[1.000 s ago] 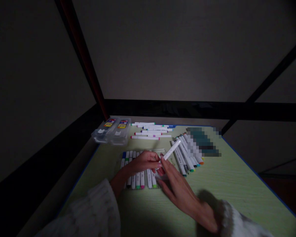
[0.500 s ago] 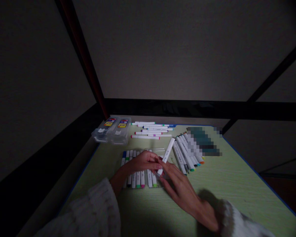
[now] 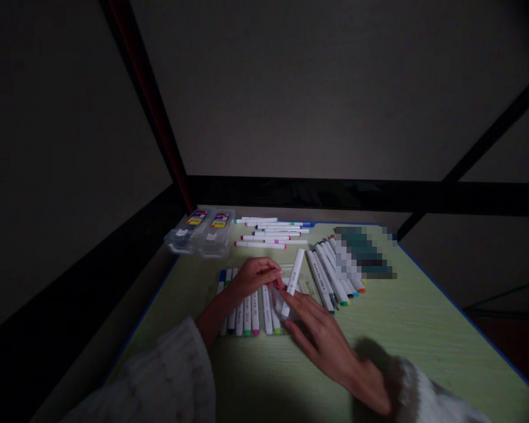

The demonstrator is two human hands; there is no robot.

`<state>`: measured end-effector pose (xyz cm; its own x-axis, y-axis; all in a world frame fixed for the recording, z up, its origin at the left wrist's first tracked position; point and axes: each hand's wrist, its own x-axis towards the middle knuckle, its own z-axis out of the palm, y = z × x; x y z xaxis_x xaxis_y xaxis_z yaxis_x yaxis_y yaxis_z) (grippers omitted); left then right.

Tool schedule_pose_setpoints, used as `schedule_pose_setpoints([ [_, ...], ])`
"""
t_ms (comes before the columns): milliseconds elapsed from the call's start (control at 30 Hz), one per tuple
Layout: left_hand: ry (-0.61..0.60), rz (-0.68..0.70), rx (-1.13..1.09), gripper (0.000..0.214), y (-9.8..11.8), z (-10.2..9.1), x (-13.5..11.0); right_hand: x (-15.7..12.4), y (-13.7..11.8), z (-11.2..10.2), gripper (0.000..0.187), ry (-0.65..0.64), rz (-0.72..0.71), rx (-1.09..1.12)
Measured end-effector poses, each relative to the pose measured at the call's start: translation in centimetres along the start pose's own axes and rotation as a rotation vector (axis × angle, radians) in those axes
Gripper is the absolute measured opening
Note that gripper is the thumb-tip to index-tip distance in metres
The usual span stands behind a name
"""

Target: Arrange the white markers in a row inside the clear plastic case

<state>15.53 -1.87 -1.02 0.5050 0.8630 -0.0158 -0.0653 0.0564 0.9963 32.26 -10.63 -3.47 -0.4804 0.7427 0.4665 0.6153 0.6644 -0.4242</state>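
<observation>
A white marker (image 3: 295, 273) slants upward above the clear case, with the fingers of my right hand (image 3: 321, 335) closed around its lower part. My left hand (image 3: 258, 276) is just left of that marker, its thumb and fingers pinched together; whatever sits between them is hidden. Beneath my hands lies a clear plastic case (image 3: 306, 285) with a row of white markers (image 3: 247, 314) in it, their ends blue, green, black and pink. My left hand and wrist cover part of this row.
More thick markers (image 3: 328, 270) lie fanned out to the right, beside a pixelated dark-green patch (image 3: 364, 252). Thin white pens (image 3: 273, 235) are spread along the table's far side. Two clear plastic boxes (image 3: 214, 235) with coloured labels stand at the back left of the green table (image 3: 255, 376).
My left hand has moved up and slightly away from the marker, with its fingers pinched. The marker in my right hand has shifted a little left and stands a bit steeper.
</observation>
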Motion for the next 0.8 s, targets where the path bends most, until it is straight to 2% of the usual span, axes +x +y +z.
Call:
schedule_pose_setpoints([
  [133, 0.075, 0.021, -0.006, 0.032, 0.2, 0.0, 0.1, -0.1, 0.0, 0.1, 0.048, -0.019, -0.003, -0.012],
  [267, 0.091, 0.028, -0.017, 0.036, 0.5, 0.2, -0.1, -0.1, 0.0, 0.1, 0.047, -0.028, -0.013, -0.018],
  [400, 0.065, 0.017, -0.056, 0.045, 0.8, 0.5, -0.3, -0.1, -0.1, 0.2, 0.046, -0.055, -0.026, -0.025],
  [600, -0.038, 0.032, -0.053, 0.055, 1.0, 0.9, -0.6, -0.1, -0.1, 0.2, 0.045, -0.102, -0.048, -0.025],
  [800, -0.028, 0.052, -0.031, 0.053, 1.1, 0.8, -0.5, -0.1, -0.2, 0.1, 0.045, -0.117, -0.051, -0.046],
])
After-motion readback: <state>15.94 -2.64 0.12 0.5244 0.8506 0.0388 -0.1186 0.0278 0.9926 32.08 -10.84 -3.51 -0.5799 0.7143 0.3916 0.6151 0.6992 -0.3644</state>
